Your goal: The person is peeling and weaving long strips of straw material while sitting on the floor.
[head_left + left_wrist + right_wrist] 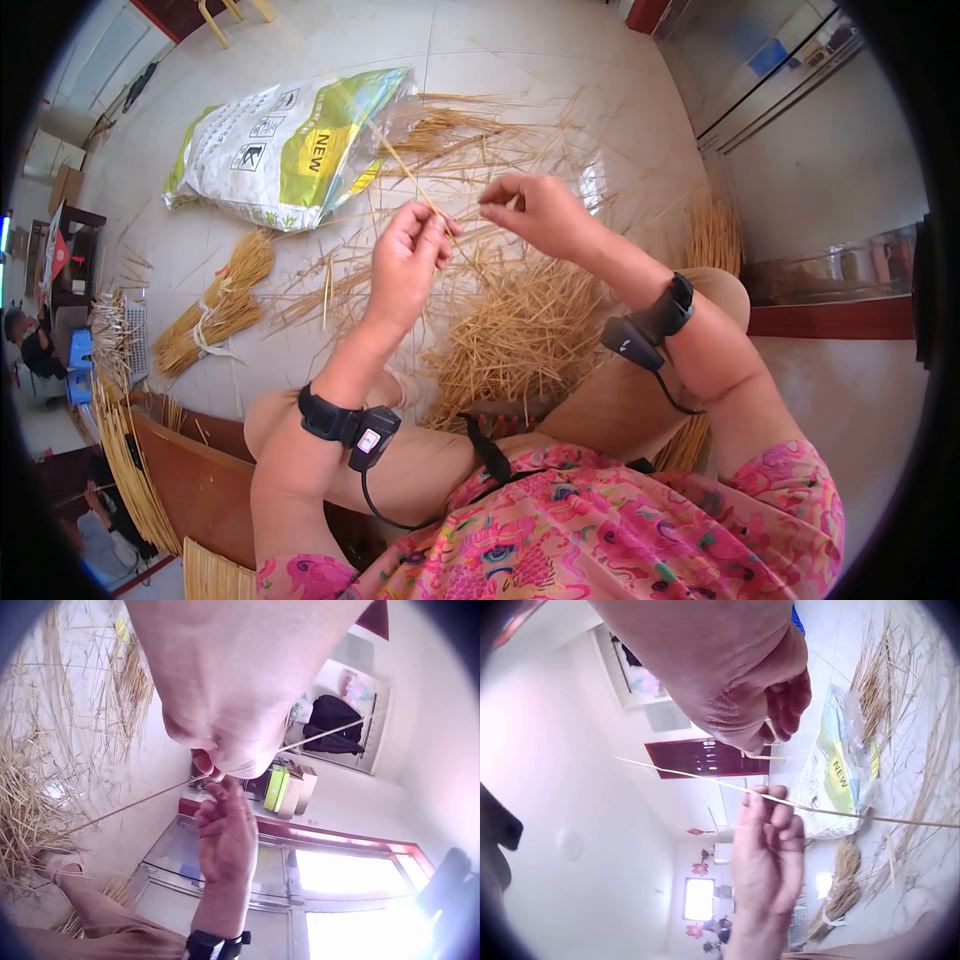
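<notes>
Stalk (pixel 405 168) sits pinched in my left hand (pixel 405 268); right hand (pixel 543 215) is loosely curled, empty. I'm guessing single-stalk handling; next move wants light fingers.

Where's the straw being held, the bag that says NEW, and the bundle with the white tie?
Held straw (pixel 821 811): right wrist view, middle stretch.
NEW bag (pixel 280 150): head view, printed side.
White-tied bundle (pixel 232 314): head view, its right-hand stalks.

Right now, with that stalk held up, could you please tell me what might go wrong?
The thin stalk might bend or snap where the left hand pinches it partway along. If it slips, it could be lost among the similar-looking loose straw heaped below.
</notes>
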`<action>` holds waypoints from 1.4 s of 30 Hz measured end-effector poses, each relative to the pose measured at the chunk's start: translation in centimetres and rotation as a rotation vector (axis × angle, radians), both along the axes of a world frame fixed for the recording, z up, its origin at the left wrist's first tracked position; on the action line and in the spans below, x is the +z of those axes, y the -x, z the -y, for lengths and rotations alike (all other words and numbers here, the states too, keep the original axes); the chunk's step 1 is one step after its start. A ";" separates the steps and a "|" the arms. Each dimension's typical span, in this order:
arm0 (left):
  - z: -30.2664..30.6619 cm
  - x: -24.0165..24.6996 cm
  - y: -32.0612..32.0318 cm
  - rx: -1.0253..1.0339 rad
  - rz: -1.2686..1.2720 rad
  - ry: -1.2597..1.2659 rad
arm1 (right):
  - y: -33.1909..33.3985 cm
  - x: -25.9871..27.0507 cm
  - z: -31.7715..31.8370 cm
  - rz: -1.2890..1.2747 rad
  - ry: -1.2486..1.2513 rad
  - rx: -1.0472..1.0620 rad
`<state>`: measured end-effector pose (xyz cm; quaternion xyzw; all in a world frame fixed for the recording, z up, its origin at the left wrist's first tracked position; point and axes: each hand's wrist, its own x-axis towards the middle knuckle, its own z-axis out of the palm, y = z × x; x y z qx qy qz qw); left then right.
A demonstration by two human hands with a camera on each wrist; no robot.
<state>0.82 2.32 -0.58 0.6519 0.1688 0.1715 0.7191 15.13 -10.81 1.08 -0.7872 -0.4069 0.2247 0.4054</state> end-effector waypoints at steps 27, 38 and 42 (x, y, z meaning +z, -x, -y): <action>2.0 1.2 -1.1 -0.194 -0.042 -0.168 | 0.2 2.0 0.3 -0.434 -0.427 -0.011; 1.5 3.5 -0.5 -0.093 0.032 -0.089 | 1.5 3.6 0.2 -0.587 -0.461 0.066; 1.1 3.6 -1.2 -0.079 0.049 -0.180 | 1.0 3.9 0.2 -0.535 -0.492 -0.005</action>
